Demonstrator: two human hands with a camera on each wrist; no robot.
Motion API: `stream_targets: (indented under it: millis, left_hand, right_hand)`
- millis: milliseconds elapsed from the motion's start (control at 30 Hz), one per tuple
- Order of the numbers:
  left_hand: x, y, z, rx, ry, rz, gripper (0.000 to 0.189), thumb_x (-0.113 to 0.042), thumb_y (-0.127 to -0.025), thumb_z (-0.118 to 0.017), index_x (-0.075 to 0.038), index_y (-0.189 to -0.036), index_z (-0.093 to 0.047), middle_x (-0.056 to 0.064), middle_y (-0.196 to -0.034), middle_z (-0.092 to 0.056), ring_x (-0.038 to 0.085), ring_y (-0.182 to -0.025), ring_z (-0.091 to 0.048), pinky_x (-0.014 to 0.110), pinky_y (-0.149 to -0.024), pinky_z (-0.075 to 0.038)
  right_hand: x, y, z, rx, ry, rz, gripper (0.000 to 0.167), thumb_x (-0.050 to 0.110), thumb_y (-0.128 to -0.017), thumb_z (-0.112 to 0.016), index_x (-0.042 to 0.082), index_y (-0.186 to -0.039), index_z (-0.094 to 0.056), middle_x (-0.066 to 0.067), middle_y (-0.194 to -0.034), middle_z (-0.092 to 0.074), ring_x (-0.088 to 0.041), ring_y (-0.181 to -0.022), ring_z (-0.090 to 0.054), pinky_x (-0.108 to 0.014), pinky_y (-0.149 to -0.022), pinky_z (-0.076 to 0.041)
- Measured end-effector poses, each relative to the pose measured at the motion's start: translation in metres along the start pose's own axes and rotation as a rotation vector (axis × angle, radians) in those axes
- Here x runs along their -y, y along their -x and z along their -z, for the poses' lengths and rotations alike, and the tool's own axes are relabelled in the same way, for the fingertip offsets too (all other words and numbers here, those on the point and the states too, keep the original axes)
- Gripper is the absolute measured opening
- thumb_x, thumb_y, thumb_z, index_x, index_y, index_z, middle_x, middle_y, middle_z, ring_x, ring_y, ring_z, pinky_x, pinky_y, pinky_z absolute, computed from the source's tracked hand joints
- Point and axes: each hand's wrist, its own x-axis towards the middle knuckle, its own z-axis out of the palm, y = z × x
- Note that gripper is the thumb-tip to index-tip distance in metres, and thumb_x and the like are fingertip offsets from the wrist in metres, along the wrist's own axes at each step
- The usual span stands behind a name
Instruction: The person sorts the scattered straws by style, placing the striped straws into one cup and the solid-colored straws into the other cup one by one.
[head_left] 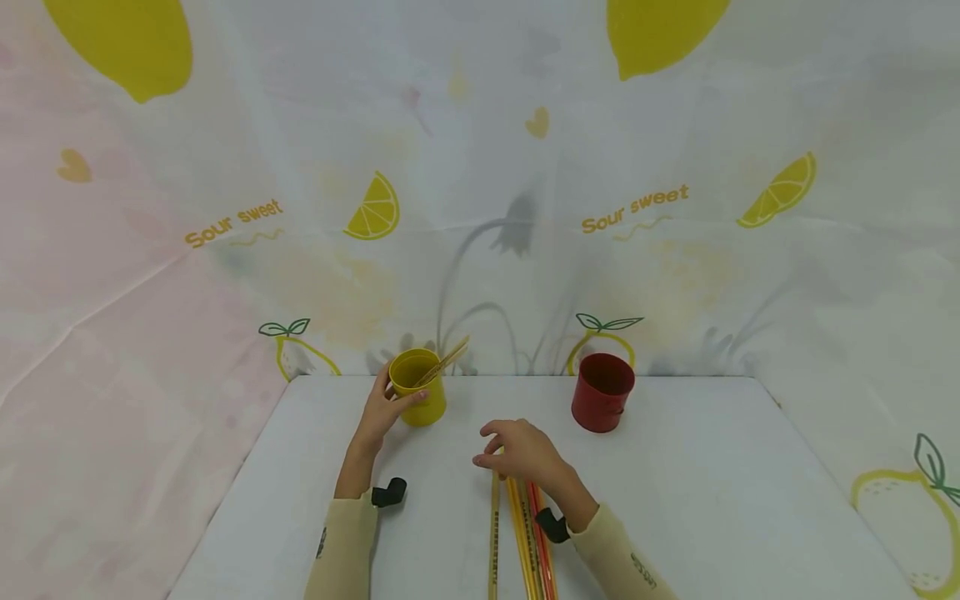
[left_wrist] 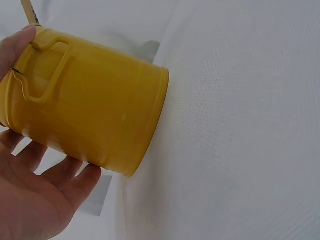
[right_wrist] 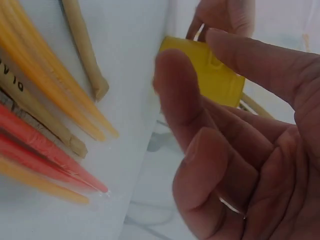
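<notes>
My left hand (head_left: 384,410) grips a small yellow metal bucket (head_left: 427,410) by its side, thumb near the rim and fingers spread along the wall. A wire handle shows on the bucket in the left wrist view. Tan sticks (head_left: 444,362) with dark print lean out of its mouth. My right hand (head_left: 525,454) hovers over the far ends of a row of long thin sticks, its fingers loosely bent and holding nothing. In this row are tan printed sticks (right_wrist: 84,47), orange sticks (right_wrist: 60,80) and glossy red sticks (right_wrist: 52,150), lying side by side.
A red bucket (head_left: 600,400) stands at the back right of the white table (head_left: 697,500). Behind the table hangs a pale cloth (head_left: 480,167) printed with lemons. Black wrist mounts (head_left: 390,492) sit on both forearms.
</notes>
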Motion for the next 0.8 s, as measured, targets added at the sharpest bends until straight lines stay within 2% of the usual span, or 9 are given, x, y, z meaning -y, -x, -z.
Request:
stream_targets:
  millis: [200,333,400,567,667,800]
  left_hand:
    - [-0.001,0.0,0.0,-0.004,-0.003,0.004,0.087,-0.019,-0.087,-0.078,-0.015,-0.155,-0.024,0.014,-0.158,-0.024,0.043,-0.143,-0.023,0.063,-0.111,-0.02]
    - [-0.001,0.0,-0.001,-0.008,-0.001,0.005,0.087,-0.018,-0.087,-0.078,-0.015,-0.155,-0.024,0.013,-0.158,-0.024,0.044,-0.143,-0.023,0.063,-0.112,-0.02]
    - [0.0,0.0,0.0,-0.008,-0.004,0.003,0.088,-0.019,-0.087,-0.078,-0.015,-0.156,-0.024,0.014,-0.158,-0.024,0.044,-0.143,-0.023,0.063,-0.112,-0.02]
    - [0.001,-0.001,0.0,0.007,0.0,-0.021,0.087,-0.019,-0.087,-0.077,-0.014,-0.156,-0.024,0.014,-0.157,-0.025,0.044,-0.142,-0.024,0.062,-0.112,-0.02]
    - [0.002,-0.001,0.0,0.011,0.004,-0.028,0.086,-0.019,-0.087,-0.078,-0.014,-0.155,-0.025,0.013,-0.157,-0.026,0.044,-0.142,-0.025,0.063,-0.112,-0.02]
    - [0.001,-0.001,0.0,0.008,0.001,-0.022,0.086,-0.019,-0.087,-0.078,-0.015,-0.155,-0.025,0.013,-0.157,-0.027,0.043,-0.142,-0.025,0.062,-0.112,-0.021]
  right_hand:
    - [-0.002,0.008,-0.003,0.046,0.063,-0.108,0.048,0.029,-0.083,-0.08,-0.001,-0.117,-0.065,0.0,-0.077,-0.065,-0.018,-0.053,-0.065,-0.028,-0.055,-0.049]
    - [-0.002,0.011,-0.005,0.056,0.077,-0.14,0.049,0.028,-0.08,-0.083,-0.002,-0.113,-0.065,-0.003,-0.076,-0.059,-0.018,-0.05,-0.064,-0.027,-0.053,-0.047]
    - [-0.003,0.012,-0.007,0.061,0.073,-0.148,0.045,0.027,-0.079,-0.084,-0.002,-0.109,-0.066,-0.004,-0.075,-0.057,-0.019,-0.05,-0.064,-0.027,-0.051,-0.047]
    - [-0.007,0.014,-0.014,0.063,0.067,-0.127,0.029,0.022,-0.076,-0.086,0.006,-0.083,-0.063,0.0,-0.063,-0.057,-0.019,-0.048,-0.064,-0.024,-0.044,-0.044]
    - [-0.009,0.014,-0.018,0.068,0.056,-0.115,0.031,0.021,-0.074,-0.087,0.01,-0.071,-0.058,0.0,-0.057,-0.057,-0.02,-0.047,-0.063,-0.024,-0.042,-0.041]
    - [-0.011,0.012,-0.024,0.082,0.063,-0.132,0.034,0.022,-0.072,-0.088,0.01,-0.065,-0.057,-0.002,-0.055,-0.057,-0.019,-0.047,-0.062,-0.024,-0.042,-0.041]
